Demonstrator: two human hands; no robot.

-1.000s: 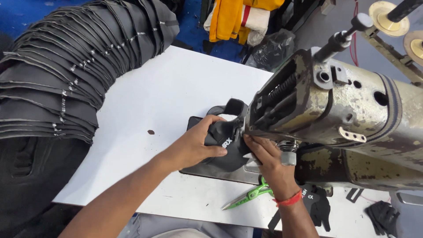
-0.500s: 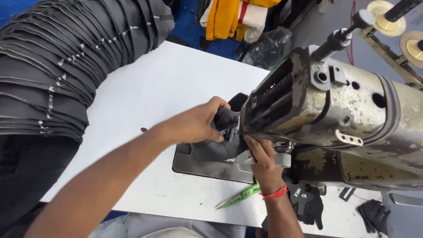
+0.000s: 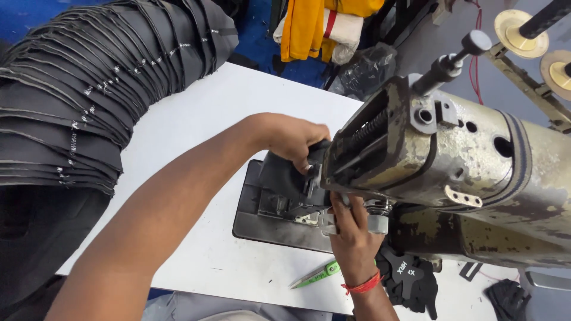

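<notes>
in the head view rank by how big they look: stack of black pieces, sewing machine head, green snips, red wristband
1. stack of black pieces and sewing machine head: look alike in size, and nearness makes it unsure
2. green snips
3. red wristband

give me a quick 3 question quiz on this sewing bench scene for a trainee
1. True or false: the left hand grips the black piece beside the head of the sewing machine.
2. What lies on the white table just left of the right hand's wrist?
A. a ruler
B. green-handled snips
C. a spool
3. Fill in: the curved stack of black pieces lies at the table's ___ side in the view.

Key
1. true
2. B
3. left
</notes>
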